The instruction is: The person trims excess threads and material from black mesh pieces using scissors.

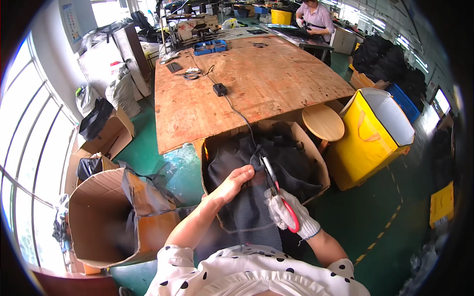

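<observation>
My left hand [236,181], bare, pinches the edge of a black ribbed fabric piece [253,209] that hangs down toward my lap. In a white knit glove, my right hand [281,213] grips a pair of scissors [292,217] by the red handles. The silver blades point up and away, just right of my left fingertips. Whether the blades touch the fabric I cannot tell. Below both hands, a cardboard box [316,159] holds a heap of black fabric [291,155].
A wooden table [261,74] carries a black adapter [219,89], its cord running down toward the box, plus loose scissors [191,76] and a blue tray [210,47]. A round stool [323,121] and yellow bag [368,148] stand right. Another cardboard box [94,217] is left. A person works at the far table.
</observation>
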Demonstrator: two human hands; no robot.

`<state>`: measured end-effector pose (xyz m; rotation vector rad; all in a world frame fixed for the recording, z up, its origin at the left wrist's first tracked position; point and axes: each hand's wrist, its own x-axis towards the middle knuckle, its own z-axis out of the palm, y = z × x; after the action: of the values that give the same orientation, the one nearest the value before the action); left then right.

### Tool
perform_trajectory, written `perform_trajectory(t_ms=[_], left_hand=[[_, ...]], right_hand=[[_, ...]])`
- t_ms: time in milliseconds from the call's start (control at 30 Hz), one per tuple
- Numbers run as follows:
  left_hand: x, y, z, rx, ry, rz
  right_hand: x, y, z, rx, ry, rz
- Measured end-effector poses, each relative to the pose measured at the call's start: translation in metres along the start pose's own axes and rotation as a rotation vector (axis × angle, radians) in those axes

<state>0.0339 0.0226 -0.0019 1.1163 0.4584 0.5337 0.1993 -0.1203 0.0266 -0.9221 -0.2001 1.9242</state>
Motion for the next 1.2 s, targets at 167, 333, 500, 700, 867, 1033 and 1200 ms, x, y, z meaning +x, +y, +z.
perform_trajectory(t_ms=[167, 333, 500, 700, 867, 1033, 1200], left_hand=[[0.004, 0.012, 0.003, -0.017, 0.110, -0.011], [0.021, 0.004, -0.016, 0.167, 0.028, 0.111], [0.019, 0.017, 0.013, 0.434, 0.016, 0.256], [0.017, 0.041, 0.041, 0.760, 0.017, 0.463], [-0.024, 0.043, 0.008, 1.279, 0.089, 0.391], [-0.038, 0.035, 0.001, 1.111, 0.081, 0.216], [-0.021, 0.029, -0.011, 0.540, -0.052, 0.091]], right_hand=[[0.005, -0.008, 0.011, -0.291, 0.001, -0.204], [0.018, -0.027, -0.010, -0.146, -0.105, -0.346], [0.027, -0.032, -0.001, -0.935, 0.258, -0.855], [0.055, -0.066, -0.023, -0.175, -0.067, -0.798], [0.023, -0.106, -0.028, 0.413, -0.337, -0.684], [-0.027, -0.107, -0.011, -1.119, 0.708, -1.343], [-0.044, -0.105, -0.009, -0.940, 0.682, -1.149]])
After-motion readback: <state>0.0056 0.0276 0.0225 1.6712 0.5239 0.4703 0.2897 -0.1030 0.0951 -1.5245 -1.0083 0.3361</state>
